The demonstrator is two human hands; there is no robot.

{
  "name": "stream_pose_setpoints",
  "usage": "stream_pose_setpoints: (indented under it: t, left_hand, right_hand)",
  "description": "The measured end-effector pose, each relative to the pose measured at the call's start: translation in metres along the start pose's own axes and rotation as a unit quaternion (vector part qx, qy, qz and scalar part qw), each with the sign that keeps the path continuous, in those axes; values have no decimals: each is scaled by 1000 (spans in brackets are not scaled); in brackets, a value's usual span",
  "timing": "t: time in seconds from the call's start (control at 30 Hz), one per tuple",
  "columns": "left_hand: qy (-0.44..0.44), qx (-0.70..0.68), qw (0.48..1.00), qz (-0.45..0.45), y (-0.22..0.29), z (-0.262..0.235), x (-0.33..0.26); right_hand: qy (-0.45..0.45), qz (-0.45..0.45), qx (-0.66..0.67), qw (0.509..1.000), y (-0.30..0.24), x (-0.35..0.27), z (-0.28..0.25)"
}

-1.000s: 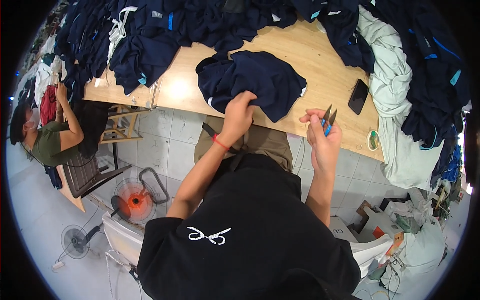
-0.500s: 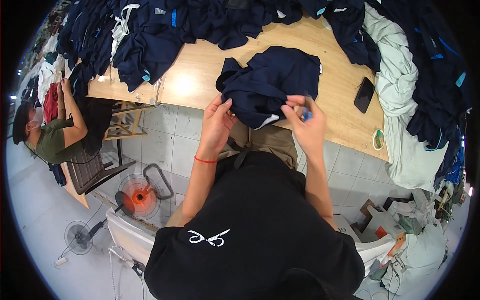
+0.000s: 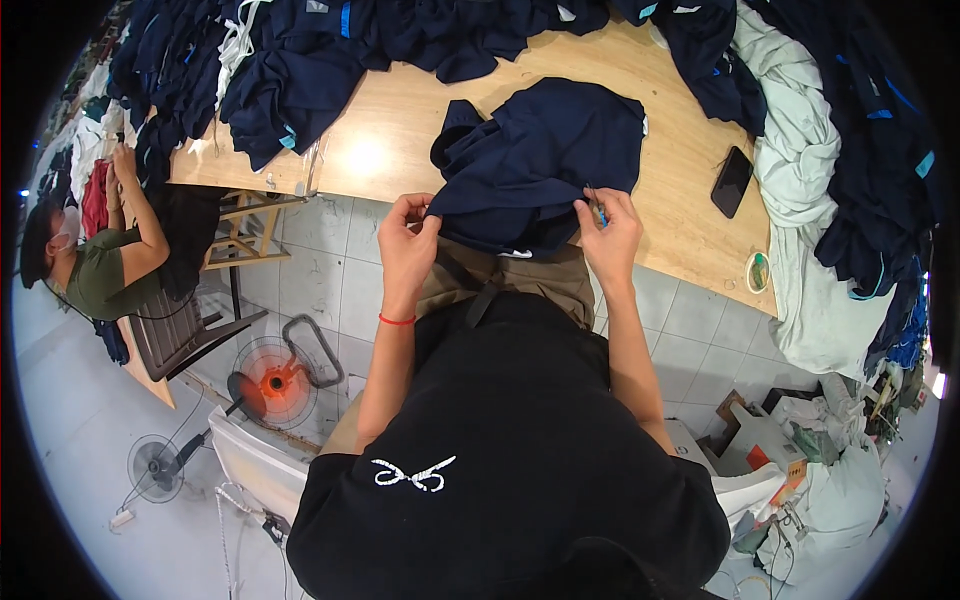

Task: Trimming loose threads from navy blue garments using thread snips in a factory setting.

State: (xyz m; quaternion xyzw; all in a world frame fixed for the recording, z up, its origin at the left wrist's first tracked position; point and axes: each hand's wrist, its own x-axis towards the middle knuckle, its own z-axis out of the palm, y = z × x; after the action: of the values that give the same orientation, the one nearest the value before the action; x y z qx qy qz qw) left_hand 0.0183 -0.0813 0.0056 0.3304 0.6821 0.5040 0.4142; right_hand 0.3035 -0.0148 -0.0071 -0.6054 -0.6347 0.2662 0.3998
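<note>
I've got the navy garment (image 3: 540, 160) at the counter (image 3: 400, 130) edge, left hand (image 3: 408, 238) pinching its hem, right hand (image 3: 610, 235) closed on a small blue-handled snipper (image 3: 598, 212) against the cloth. Looks like thread trimming; next wants the hem taut.

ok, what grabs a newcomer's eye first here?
Centre frame, the left hand and right hand grip the near edge of a dark navy garment on the wooden table. Navy clothes pile along the table's far edge. A black phone lies to the right.
</note>
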Motion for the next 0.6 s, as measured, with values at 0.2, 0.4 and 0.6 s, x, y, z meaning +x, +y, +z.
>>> stream_pose_setpoints:
  t: [0.2,0.4,0.6]
  left_hand:
    - [32,90,994,49,-8,-8,-2]
    - [57,48,995,-71,-16,-7,-6]
    - [-100,-425,852,-288,3,-23,3]
  right_hand:
    - [-2,20,25,999,9,-2,-1]
    - [-40,-1,3,999,23,-9,5]
    - [-37,400,479,780,1,4,-39]
